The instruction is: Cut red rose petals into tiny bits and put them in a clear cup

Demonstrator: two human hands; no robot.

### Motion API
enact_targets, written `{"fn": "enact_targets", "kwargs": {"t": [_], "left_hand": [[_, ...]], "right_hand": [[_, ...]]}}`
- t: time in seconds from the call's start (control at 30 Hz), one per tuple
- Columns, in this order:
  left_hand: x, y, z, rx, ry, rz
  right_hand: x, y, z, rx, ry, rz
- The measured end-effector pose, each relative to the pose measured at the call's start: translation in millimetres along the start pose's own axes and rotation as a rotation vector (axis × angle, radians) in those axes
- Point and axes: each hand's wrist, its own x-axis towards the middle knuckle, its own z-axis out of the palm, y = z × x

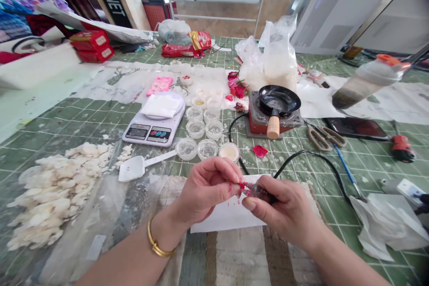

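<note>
My left hand (214, 186), fingers closed in a pinch, holds a red petal (241, 185) over a sheet of white paper (221, 216). In my right hand (284, 208) is a small dark metal tool (263, 193), gripped between thumb and fingers; its tip meets the petal, and its exact kind is partly hidden. Thin red shreds cling about my left fingertips and lie on the paper. Just beyond my hands are a cup of cream-coloured wax (229, 152), several clear round cups (207, 148) and a loose red petal (259, 151).
A small black pan (279, 99) rests on a hot plate (254, 120), its cord looping rightward. Scissors (325, 137) and a phone (357, 128) lie right. On the left are a kitchen scale (154, 120), white scoop (132, 169) and pale flake pile (60, 192). Red roses (236, 86) lie behind.
</note>
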Motion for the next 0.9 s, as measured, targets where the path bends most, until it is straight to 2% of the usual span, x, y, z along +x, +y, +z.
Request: {"fn": "enact_targets", "kwargs": {"t": [0.23,0.53,0.9], "left_hand": [[0.1,-0.2,-0.2,-0.038,-0.019,0.004],[0.7,0.0,-0.2,-0.048,-0.033,-0.086],[0.4,-0.9,-0.9,-0.083,-0.029,-0.045]], "right_hand": [[2.8,-0.3,-1.1,-0.005,-0.007,-0.034],[3.6,-1.8,-2.1,0.016,0.001,-0.057],[1.0,1.4,0.3,0.013,0.016,-0.045]]}}
